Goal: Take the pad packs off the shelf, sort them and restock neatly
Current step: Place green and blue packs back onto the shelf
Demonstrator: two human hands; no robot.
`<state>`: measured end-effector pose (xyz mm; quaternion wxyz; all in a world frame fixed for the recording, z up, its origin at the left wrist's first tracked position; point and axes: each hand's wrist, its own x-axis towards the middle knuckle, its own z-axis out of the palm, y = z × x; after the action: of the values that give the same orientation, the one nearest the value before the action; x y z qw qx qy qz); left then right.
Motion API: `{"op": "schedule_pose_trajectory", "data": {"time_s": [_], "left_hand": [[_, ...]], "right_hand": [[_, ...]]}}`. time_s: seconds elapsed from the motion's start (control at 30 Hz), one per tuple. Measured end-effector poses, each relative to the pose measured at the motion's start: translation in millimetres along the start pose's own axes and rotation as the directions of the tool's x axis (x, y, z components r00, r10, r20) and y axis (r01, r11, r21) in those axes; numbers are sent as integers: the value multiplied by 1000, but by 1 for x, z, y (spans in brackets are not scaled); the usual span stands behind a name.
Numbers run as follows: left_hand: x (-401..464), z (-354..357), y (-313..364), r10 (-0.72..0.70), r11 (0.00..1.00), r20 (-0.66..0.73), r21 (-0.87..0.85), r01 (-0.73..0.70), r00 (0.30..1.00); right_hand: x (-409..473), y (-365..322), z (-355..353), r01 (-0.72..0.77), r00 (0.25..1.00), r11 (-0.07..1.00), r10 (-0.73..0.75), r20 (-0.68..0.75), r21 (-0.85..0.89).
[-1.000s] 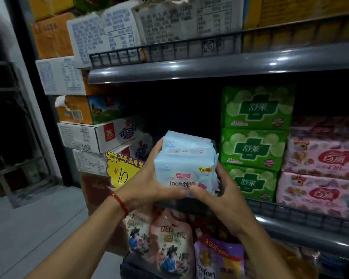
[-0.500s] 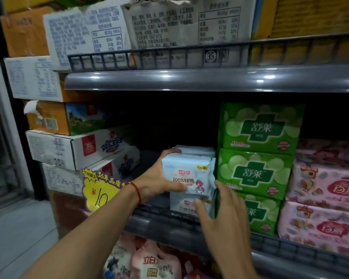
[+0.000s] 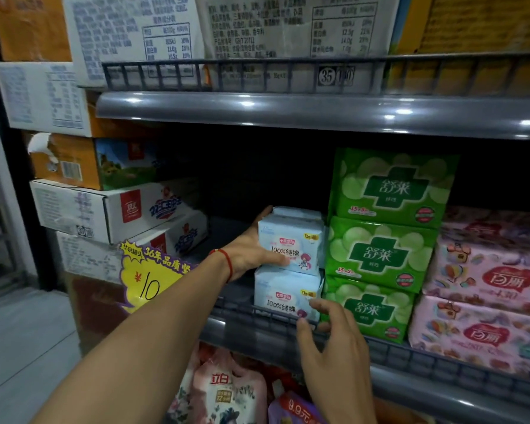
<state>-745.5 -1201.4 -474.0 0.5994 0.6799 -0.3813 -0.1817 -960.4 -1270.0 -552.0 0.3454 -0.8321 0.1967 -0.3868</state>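
- Restocking under way: two blue pad packs [image 3: 289, 272] stacked mid-frame, beside green packs [image 3: 386, 243].
- Left hand [image 3: 251, 252] clasps the top pack; right hand [image 3: 331, 335] spread, fingertips touching the lower one.
- Space at centre left unfilled.

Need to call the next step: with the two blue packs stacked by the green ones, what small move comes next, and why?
Probably nudge the upper blue pack right with the left hand until it squares over the lower blue pack, then let go. It rests on top, gripped, and the right hand steadies the lower one.
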Motion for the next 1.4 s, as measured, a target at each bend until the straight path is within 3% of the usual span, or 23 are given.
{"op": "schedule_pose_trajectory", "data": {"time_s": [0.2, 0.37, 0.67, 0.77, 0.83, 0.9, 0.93, 0.97, 1.0, 1.1, 1.4], "left_hand": [[15, 0, -10, -12, 1000, -70, 19, 13, 997], [36, -2, -11, -28, 998, -21, 54, 29, 999], [76, 5, -31, -65, 998, -87, -1, 65, 994], [65, 8, -30, -41, 999, -157, 29, 46, 987], [38, 15, -22, 5, 997, -302, 72, 18, 953], [12, 21, -19, 239, 940, -491, 334, -72, 838], [0, 24, -18, 394, 849, -488, 517, -106, 779], [-7, 27, -16, 491, 748, -412, 651, -129, 768], [-12, 32, -15, 490, 683, -321, 719, -128, 810], [-5, 43, -8, 233, 644, -171, 765, -20, 957], [28, 40, 10, 16, 466, -4, 885, -4, 1000]], "right_hand": [[-3, 1, -3, -11, 1000, 998, 11, 7, 55], [2, 7, -4, -16, 999, 998, 18, -27, 68], [31, 35, -6, 33, 966, 999, -22, -257, 40], [35, 38, -7, 40, 970, 998, -28, -243, 46], [34, 41, -7, 26, 975, 998, -12, -220, 63], [32, 40, -9, 9, 975, 996, 10, -222, 84], [31, 39, -9, 3, 975, 996, 18, -223, 93], [29, 37, -9, -1, 973, 995, 24, -229, 99], [28, 36, -9, 0, 972, 995, 24, -235, 101], [22, 32, -8, 4, 966, 997, 18, -257, 83], [21, 34, -4, 32, 965, 996, -10, -261, 81]]}}
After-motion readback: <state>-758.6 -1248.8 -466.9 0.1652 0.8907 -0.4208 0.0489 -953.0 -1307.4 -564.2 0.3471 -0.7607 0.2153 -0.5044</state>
